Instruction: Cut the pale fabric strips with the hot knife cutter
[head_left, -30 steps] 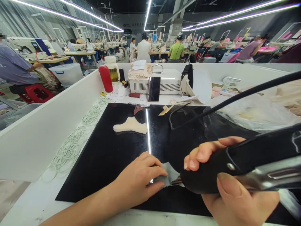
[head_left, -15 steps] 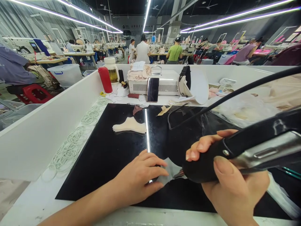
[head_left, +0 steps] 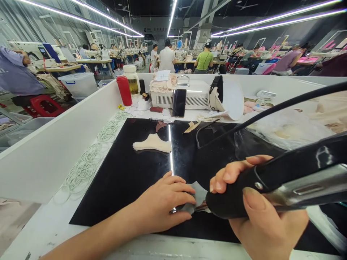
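Observation:
My right hand [head_left: 267, 213] is wrapped round a black hand-held tool [head_left: 230, 196] with a long metal lever, its kind not clear. The tool's narrow tip meets the lower right edge of a small grey cloth-like piece [head_left: 197, 189] on the black mat [head_left: 119, 187]. My left hand [head_left: 168, 202] lies with fingers spread over the left part of that piece, covering some of it. A small shiny metal end [head_left: 172, 210] pokes out beneath the left hand; the rest of it is hidden. Farther back on the mat sits a stack of cream fabric cutouts [head_left: 152, 143].
A black cable [head_left: 271, 108] arches over the right side. Pale green cord loops [head_left: 84, 162] line the left edge. Behind the mat stand a phone [head_left: 179, 103], a white vented box [head_left: 195, 97], a red bottle [head_left: 124, 91] and a jug [head_left: 132, 81]. Plastic bags [head_left: 279, 130] lie right.
The tool and my right hand have shifted slightly left and down, its tip now lower along the grey piece. My left hand stays on it. The view has moved a little.

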Motion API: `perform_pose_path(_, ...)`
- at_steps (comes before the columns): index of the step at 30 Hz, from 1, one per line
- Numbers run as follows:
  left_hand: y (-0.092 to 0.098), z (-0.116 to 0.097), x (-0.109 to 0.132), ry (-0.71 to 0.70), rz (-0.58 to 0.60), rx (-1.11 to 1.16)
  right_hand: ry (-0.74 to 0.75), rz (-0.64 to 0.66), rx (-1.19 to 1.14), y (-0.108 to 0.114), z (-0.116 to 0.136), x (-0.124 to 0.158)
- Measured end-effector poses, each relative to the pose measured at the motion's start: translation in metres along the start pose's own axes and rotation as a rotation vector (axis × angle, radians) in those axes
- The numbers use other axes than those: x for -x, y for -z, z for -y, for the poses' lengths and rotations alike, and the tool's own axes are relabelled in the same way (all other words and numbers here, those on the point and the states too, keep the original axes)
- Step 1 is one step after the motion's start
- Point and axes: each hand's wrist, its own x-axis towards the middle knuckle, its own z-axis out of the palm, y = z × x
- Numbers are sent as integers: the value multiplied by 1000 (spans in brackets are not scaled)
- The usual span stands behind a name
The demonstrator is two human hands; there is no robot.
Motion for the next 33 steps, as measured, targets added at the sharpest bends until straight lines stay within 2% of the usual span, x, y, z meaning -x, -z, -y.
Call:
perform_pose_path(8,6,3,1,-30,68,18,-8,-1,-46,-9,7,2)
perform_pose_path(15,4,4,0,-61,47,11,-5,20,-13,-13,-1,9)
perform_pose_path(18,4,6,2,-69,50,20,-31,32,-9,-12,3,6)
perform_pose_path(20,5,6,4,-72,34,24,-23,-9,-10,-8,9,1)
perform_pose_path(23,7,5,5,-71,-33,25,15,-138,10,-2,17,-8)
perform_pose_path(26,6,2,4,-87,-76,4,47,-222,40,6,17,-14)
perform_pose_path(33,-3,0,1,-123,21,-123,78,-170,64,16,8,-10)
